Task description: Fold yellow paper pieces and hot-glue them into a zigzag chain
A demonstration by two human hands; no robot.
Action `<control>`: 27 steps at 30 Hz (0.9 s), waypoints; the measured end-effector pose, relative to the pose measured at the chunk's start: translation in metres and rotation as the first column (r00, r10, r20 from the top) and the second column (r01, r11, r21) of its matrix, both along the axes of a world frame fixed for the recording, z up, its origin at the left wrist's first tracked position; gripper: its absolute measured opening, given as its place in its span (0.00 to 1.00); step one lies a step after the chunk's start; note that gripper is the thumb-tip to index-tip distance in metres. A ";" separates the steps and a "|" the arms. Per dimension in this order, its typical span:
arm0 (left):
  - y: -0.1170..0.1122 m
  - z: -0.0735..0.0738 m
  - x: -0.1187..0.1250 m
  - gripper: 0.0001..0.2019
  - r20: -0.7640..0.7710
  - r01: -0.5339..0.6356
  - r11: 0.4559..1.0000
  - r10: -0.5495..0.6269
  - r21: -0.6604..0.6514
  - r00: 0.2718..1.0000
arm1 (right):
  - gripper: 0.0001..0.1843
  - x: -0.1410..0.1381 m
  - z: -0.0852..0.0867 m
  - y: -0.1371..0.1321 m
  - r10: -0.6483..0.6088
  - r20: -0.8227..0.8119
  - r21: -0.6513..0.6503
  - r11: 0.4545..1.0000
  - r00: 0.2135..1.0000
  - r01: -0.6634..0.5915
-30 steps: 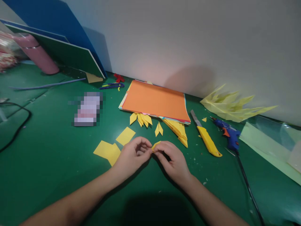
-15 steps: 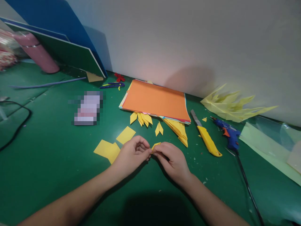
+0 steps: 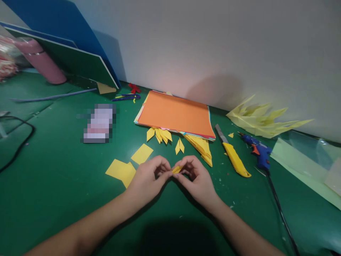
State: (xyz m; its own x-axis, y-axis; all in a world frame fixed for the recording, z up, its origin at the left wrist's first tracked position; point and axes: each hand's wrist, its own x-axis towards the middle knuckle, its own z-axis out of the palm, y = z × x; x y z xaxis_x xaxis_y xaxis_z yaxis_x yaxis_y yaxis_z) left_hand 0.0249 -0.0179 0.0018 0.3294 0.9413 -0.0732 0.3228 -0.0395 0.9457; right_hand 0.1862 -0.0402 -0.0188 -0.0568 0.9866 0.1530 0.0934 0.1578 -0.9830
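Note:
Between my fingertips is a small folded piece of yellow paper [image 3: 177, 170]. My left hand [image 3: 150, 176] pinches its left end, and my right hand [image 3: 196, 177] pinches it from the right; the fingers partly hide it. Yellow paper squares [image 3: 120, 172] lie just left of my left hand, with another yellow square [image 3: 142, 153] above them. Beyond my hands rest a folded yellow paper petal [image 3: 179, 146], a cluster of similar petals [image 3: 161, 135] and a stack of folded yellow triangles [image 3: 201, 147].
Behind the petals lies a stack of coloured paper topped with orange [image 3: 176, 113]. To the right are a yellow utility knife [image 3: 236, 160] with its blade out, a blue glue gun [image 3: 259, 151] with a cord, and a yellow paper leaf shape [image 3: 266, 119]. A pink bottle [image 3: 44, 62] stands far left.
My right fingers have lifted and opened out from the folded yellow paper, showing more of it, while thumb and fingertip still pinch it. My left hand is almost unmoved.

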 end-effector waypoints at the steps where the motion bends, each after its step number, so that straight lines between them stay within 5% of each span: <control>1: 0.000 0.000 0.000 0.03 -0.015 0.006 1.000 -0.006 0.012 1.000 | 0.10 0.000 0.000 0.000 0.002 -0.026 -0.020 1.000 1.000 -0.002; 27: -0.003 -0.002 0.006 0.03 0.107 -0.033 0.999 0.033 0.000 0.994 | 0.05 0.002 0.001 0.002 0.024 -0.054 -0.075 0.997 0.998 -0.028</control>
State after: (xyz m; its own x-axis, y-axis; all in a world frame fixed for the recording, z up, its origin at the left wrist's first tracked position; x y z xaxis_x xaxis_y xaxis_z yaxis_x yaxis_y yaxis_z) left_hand 0.0305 -0.0211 0.0001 0.3037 0.9520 -0.0374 0.2208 -0.0322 0.9748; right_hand 0.1884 -0.0377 -0.0174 -0.0761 0.9938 0.0813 0.0380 0.0844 -0.9957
